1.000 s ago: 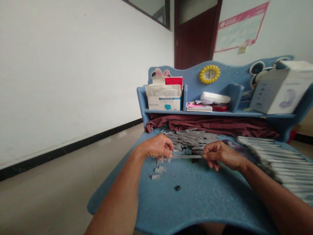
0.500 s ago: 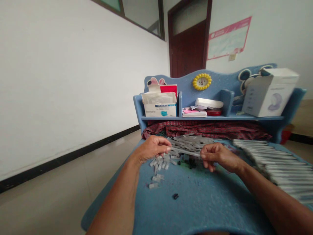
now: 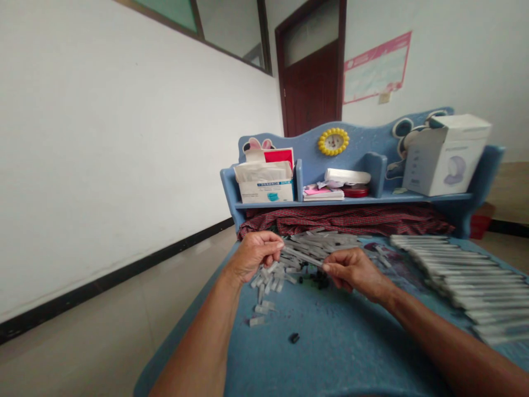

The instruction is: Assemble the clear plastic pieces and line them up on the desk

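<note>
A slim, clear pen barrel (image 3: 303, 257) stretches between my two hands above the table. My left hand (image 3: 257, 255) pinches its left end with thumb and fingertips. At the lower right end, my right hand (image 3: 355, 273) closes thumb and fingers round it, hiding the tip. Behind it lies a heap of similar translucent barrels (image 3: 326, 240). Clear pen caps (image 3: 268, 281) are scattered below my left hand. Small black plugs (image 3: 319, 281) sit in a cluster just under my right hand, and a single black piece (image 3: 294, 337) lies nearer the front.
Many pens (image 3: 467, 286) lie side by side in a row on the right of the blue table (image 3: 330, 353). A checked cloth (image 3: 347, 219) is bunched under the shelf (image 3: 372, 200), which bears a mask box (image 3: 266, 190), papers (image 3: 322, 194) and a white carton (image 3: 446, 160).
My right hand has moved left and slightly down with its end of the barrel, closer to my left hand. The barrel now slopes more steeply. The camera view has shifted a little.
</note>
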### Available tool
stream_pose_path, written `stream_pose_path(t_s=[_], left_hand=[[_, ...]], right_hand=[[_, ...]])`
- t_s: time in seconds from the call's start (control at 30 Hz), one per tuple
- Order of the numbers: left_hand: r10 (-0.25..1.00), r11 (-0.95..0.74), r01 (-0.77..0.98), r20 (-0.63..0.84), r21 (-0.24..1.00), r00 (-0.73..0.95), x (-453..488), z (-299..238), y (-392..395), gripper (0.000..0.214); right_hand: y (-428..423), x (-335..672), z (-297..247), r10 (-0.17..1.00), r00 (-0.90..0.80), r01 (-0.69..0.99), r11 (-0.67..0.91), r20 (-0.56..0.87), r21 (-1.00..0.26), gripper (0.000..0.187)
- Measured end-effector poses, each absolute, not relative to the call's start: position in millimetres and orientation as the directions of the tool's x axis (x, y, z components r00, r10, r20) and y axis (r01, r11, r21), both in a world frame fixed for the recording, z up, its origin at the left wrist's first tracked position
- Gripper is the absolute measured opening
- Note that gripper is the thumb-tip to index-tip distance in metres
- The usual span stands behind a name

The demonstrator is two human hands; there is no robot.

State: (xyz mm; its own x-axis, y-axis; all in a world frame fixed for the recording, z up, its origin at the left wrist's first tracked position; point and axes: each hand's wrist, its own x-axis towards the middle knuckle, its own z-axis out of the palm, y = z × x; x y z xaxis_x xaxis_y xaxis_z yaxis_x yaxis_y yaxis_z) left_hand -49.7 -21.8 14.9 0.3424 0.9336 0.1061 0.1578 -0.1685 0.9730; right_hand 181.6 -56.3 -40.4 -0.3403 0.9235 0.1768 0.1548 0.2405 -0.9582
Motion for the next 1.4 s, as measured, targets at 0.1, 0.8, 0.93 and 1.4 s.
stream_pose_path(t_s=[0.1,0.8,0.93,1.4], left_hand=[[0.934,-0.170,0.156,0.108,0.973,0.341,-50.4,15.4,-21.7,0.020],[0.939,-0.241,0.245,0.162,0.939,0.304,-42.8,24.5,-17.7,0.020],[0.937,-0.216,0.293,0.114,0.931,0.330,-36.2,23.4,-14.6,0.021],[0.891,-0.217,0.380,0.024,0.899,0.453,-21.2,23.6,-24.8,0.025]], right_hand=[[-58.8,180.0,-37.8,0.921,-0.326,0.161,0.277,0.214,-0.947,0.029],[-46.4,177.6,-37.3,0.871,-0.282,0.429,0.490,0.403,-0.758,0.021],[-49.7,177.3,-26.0,0.822,-0.301,0.657,0.546,0.484,-0.519,0.022],[-62.6,211.7,28.2,0.873,-0.425,0.899,0.438,0.239,0.002,0.021]])
